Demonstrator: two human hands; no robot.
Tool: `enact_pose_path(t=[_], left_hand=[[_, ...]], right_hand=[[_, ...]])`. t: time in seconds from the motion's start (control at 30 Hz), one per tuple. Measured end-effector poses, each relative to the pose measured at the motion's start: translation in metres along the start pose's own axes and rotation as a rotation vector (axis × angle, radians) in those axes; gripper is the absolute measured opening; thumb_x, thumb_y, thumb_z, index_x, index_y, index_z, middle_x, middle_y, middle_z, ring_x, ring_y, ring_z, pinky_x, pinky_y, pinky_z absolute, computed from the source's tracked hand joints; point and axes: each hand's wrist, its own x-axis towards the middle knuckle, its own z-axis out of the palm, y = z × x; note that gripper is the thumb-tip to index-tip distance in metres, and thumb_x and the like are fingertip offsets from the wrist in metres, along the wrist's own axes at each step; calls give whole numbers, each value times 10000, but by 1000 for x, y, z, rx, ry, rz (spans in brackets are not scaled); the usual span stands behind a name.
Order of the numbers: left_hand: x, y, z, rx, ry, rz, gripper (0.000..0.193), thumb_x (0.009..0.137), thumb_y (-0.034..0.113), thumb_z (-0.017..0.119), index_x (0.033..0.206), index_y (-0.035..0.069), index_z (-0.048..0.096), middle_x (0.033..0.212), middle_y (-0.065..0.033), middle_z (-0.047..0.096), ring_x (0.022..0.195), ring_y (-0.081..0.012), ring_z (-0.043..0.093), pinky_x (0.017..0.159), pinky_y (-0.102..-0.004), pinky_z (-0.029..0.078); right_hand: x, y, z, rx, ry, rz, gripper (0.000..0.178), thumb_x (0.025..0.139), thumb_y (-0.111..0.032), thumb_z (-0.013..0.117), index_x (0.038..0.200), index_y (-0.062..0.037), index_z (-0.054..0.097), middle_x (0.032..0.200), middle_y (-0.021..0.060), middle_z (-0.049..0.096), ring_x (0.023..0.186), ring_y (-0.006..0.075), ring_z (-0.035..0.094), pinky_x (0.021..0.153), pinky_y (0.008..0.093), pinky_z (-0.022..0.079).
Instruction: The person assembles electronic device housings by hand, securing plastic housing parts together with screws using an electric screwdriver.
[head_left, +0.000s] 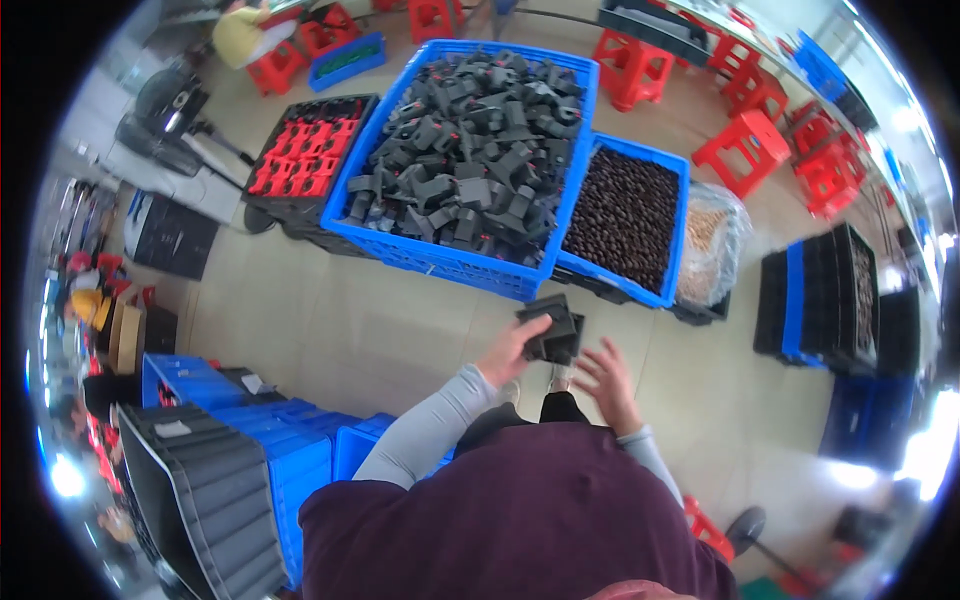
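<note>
Fingers of the left hand (508, 350) hold the dark grey part (552, 330) off the large blue crate's near right corner (530, 289), right hand (611, 388) spread wide; seemingly stiff and light, it suits edge grips.

Held parts (550, 312): dark plastic, matt from where I stand, with flat, smooth faces.
Heaped parts (480, 180): dull grey plastic, filling the large crate to its edges.
Large crate (430, 258): moulded blue plastic, smooth, slightly shiny along the near edge.
Small dark pieces (625, 215): smooth, catching specks of light; I can't tell what material.
Bag (735, 240): clear plastic film, glossy and crinkled.
Stool (762, 135): smooth red plastic.
Shirt (500, 510): soft-looking matt cloth.
Floor (330, 310): smooth, faintly glossy.
</note>
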Motion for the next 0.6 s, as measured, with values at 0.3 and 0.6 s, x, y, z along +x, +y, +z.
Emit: enact_pose_path(t=[0.3, 0.6], left_hand=[[27, -23, -25, 598, 263, 248, 738, 809, 162, 652, 1364, 23, 186, 1206, -143, 459, 1107, -191, 471, 936, -324, 391], [-32, 23, -62, 138, 485, 400, 695, 788, 72, 538, 1391, 66, 192, 1329, -106, 348, 1255, -213, 312, 1032, -333, 258]], right_hand=[[114, -25, 38, -287, -572, 434, 746, 760, -182, 714, 1328, 6, 268, 1171, 129, 490, 1015, 226, 547, 838, 354, 484], [173, 12, 134, -488, -927, 583, 520, 772, -147, 690, 1202, 15, 447, 1062, 96, 582, 912, 183, 594, 768, 312, 503]])
